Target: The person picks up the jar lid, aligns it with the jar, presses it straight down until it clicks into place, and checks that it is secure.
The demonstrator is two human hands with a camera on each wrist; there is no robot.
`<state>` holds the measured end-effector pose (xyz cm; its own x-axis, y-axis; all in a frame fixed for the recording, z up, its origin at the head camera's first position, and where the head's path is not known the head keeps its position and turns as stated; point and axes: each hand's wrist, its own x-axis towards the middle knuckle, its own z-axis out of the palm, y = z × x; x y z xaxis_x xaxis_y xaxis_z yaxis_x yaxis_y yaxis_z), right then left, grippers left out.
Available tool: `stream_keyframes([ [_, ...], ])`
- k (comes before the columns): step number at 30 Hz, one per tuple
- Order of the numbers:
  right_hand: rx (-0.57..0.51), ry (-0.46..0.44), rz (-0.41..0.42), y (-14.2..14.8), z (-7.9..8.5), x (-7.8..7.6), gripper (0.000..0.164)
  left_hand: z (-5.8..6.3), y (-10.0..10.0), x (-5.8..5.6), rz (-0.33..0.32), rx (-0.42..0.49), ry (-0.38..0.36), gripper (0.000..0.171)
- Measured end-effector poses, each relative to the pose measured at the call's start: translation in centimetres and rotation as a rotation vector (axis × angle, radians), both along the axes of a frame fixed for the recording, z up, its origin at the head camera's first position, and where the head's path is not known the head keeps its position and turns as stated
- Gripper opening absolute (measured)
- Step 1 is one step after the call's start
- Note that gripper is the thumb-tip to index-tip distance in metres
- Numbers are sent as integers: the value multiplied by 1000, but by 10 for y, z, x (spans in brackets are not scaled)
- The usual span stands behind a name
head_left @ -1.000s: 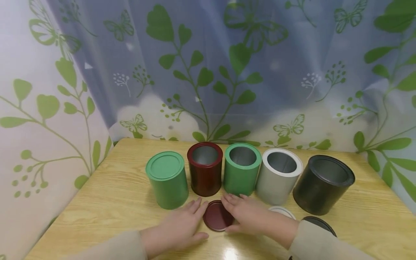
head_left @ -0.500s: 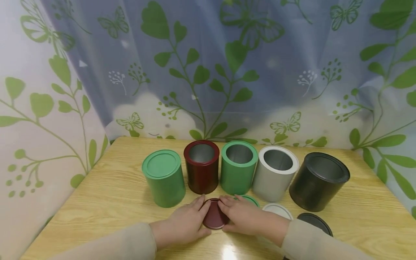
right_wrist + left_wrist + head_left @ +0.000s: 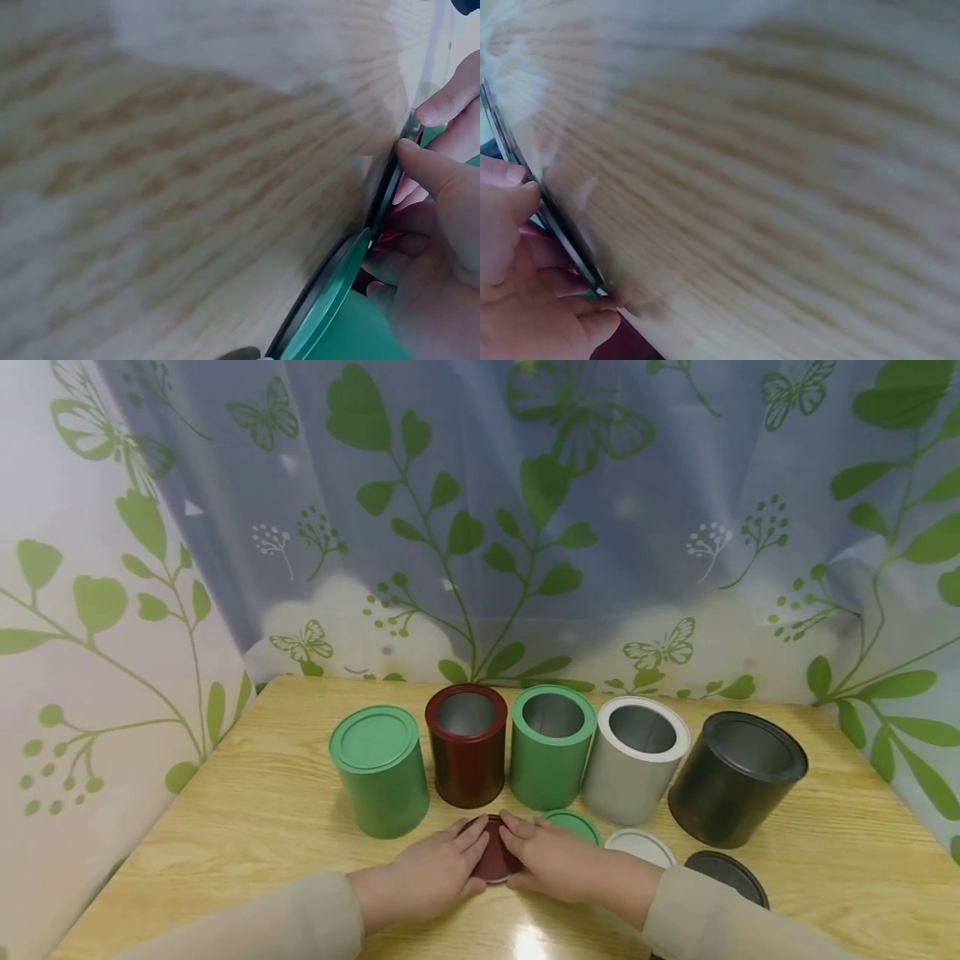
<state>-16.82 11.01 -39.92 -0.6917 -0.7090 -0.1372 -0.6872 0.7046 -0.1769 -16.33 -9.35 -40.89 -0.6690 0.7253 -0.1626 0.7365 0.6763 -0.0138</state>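
A dark red round lid (image 3: 498, 862) lies in front of the row of cans, and both hands hold it from opposite sides. My left hand (image 3: 431, 875) has its fingers over the lid's left part, with the thumb at the near edge. On the right part, my right hand (image 3: 557, 862) holds it the same way. The wrist views show the lid's thin edge between thumb and fingers at the left hand (image 3: 532, 285) and the right hand (image 3: 442, 225). Behind the lid stands an uncovered dark red can (image 3: 468, 760).
A lidded green can (image 3: 381, 777) stands left; an open green can (image 3: 551, 772), white can (image 3: 626, 785) and black can (image 3: 723, 793) stand right. A green lid (image 3: 576, 825), white lid (image 3: 641, 845) and black lid (image 3: 727, 874) lie before them on the wooden table (image 3: 247, 827).
Both hands have closed in on the dark red lid from the two sides and now cover more of it. The green lid beside the right hand has come into sight. The cans stay put.
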Motion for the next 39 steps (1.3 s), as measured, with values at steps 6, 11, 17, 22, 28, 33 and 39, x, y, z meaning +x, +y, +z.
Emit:
stream_keyframes([
  [6, -67, -42, -3, 4, 0, 1, 60, -4, -4, -2, -24, 30, 5, 56],
  [11, -128, -1, 9, 8, 6, 3, 59, -4, -8, -2, -24, 107, 50, 55],
  [17, -164, 104, 41, 10, 15, 8, 59, 7, -13, 3, -51, 169, 156, 54],
  [22, -137, 260, 60, 10, 26, 14, 56, 21, -15, 7, -106, 214, 282, 53],
  [28, -129, 371, 75, 10, 43, 19, 55, 42, -18, 12, -134, 262, 391, 52],
  [33, -136, 448, 89, 9, 58, 17, 54, 58, -20, 10, -152, 274, 432, 51],
  [39, -149, 502, 109, 7, 73, 9, 55, 77, -24, 1, -174, 257, 435, 52],
])
